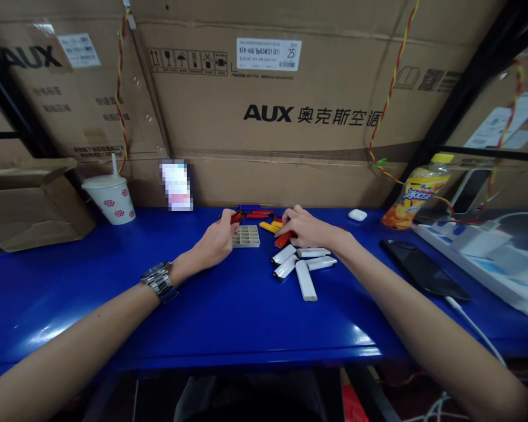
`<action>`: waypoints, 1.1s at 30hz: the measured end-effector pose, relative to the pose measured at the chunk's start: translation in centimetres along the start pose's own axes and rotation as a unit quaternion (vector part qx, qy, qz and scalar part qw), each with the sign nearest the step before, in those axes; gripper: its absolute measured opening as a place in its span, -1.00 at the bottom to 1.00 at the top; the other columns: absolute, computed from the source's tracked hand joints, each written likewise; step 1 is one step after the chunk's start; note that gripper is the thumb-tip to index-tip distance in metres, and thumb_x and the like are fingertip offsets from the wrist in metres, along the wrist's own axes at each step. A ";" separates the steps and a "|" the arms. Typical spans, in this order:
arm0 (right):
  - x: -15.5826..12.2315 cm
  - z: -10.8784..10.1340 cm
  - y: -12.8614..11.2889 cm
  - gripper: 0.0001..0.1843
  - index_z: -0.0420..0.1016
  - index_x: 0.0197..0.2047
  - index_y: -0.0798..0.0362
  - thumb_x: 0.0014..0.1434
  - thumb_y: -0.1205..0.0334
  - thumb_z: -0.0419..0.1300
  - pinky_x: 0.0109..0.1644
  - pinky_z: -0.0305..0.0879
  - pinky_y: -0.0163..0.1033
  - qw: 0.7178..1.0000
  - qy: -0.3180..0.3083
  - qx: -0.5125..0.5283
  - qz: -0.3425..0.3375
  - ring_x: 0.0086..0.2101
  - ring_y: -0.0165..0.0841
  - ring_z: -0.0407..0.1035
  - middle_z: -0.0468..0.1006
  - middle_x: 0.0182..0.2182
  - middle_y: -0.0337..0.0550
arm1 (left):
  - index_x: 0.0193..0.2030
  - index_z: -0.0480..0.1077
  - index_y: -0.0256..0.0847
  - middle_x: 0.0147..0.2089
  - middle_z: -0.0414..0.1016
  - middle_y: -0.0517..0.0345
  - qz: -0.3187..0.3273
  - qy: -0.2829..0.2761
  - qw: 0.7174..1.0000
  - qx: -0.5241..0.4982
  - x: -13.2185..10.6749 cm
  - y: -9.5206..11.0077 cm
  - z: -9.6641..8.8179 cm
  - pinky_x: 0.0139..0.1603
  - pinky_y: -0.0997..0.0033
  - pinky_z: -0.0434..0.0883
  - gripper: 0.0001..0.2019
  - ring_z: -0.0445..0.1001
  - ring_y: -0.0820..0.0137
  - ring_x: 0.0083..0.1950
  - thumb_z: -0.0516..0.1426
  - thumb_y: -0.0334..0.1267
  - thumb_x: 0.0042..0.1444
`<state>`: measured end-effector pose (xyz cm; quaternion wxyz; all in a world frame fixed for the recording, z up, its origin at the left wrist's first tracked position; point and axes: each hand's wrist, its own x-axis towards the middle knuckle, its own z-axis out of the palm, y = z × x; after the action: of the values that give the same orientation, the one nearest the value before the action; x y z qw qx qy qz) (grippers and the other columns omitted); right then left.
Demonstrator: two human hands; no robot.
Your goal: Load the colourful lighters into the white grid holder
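Red-orange plastic showed under the fingers of the right hand: an orange lighter, low on the blue surface; I couldn't tell whether it was gripped or only touched. Well apart from it, the left hand was pinched on a red lighter, above the far left corner of a pale compartment tray that it partly hid. Yellow lighters lay between the hands, one partly covered by the right fingers. More red ones lay behind the tray, and five white lighters sprawled nearest the person, crowding the space just below the right hand. Farther left stood a lit phone, a paper cup with a straw and a brown box. Off to the right were a white case, a drink bottle, a black phone on its cable and a power strip. Big cardboard cartons walled off the back.
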<state>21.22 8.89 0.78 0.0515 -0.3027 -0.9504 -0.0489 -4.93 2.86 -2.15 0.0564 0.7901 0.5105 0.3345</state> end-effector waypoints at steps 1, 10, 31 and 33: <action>0.2 0.0 -0.2 -0.54 0.63 -0.11 -0.07 -0.04 0.51 0.17 -0.08 0.15 -0.11 1.000 -0.004 -0.003 -0.004 -0.17 -0.18 0.18 0.39 -0.21 0.03 | -0.03 0.11 -0.24 -0.37 0.44 0.07 0.003 0.007 1.000 0.003 0.0 0.2 -0.1 -0.40 0.38 0.35 -0.82 0.42 0.40 -0.43 -0.10 -0.36 0.23; 0.6 0.4 -0.5 -0.85 0.50 -0.32 0.08 -0.01 0.44 0.19 -0.13 0.16 -0.17 0.997 0.058 0.041 -0.009 -0.21 -0.24 0.24 0.47 -0.25 -0.06 | -0.17 0.19 -0.20 -0.48 0.39 0.18 0.050 0.052 0.997 0.024 0.0 1.1 -0.5 -0.50 0.40 0.24 -0.86 0.36 0.42 -0.52 -0.10 -0.21 0.29; 1.1 0.7 -1.8 -0.69 0.41 -0.16 0.07 0.22 -0.01 0.09 -0.42 0.08 -0.30 0.921 0.246 0.289 0.091 -0.53 -0.46 0.14 0.38 -0.52 -0.29 | -0.58 0.09 -0.16 -0.65 0.14 0.30 -0.011 0.114 0.992 0.044 -0.3 1.7 -0.9 -0.54 0.42 0.05 -0.59 0.07 0.53 -0.60 0.06 0.01 0.17; 1.3 0.9 -1.8 -0.67 0.44 -0.33 0.09 0.13 -0.04 0.19 -0.46 0.03 -0.31 0.898 0.278 0.321 0.119 -0.56 -0.48 0.08 0.32 -0.57 -0.30 | -0.57 0.10 -0.16 -0.65 0.15 0.29 -0.008 0.109 0.993 0.050 -0.3 1.6 -0.9 -0.54 0.43 0.05 -0.60 0.08 0.53 -0.60 0.05 0.01 0.17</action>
<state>19.02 8.26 -0.09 0.4131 -0.3542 -0.8186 0.1837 -4.30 1.66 -0.89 -0.0363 0.7466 0.5360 0.3925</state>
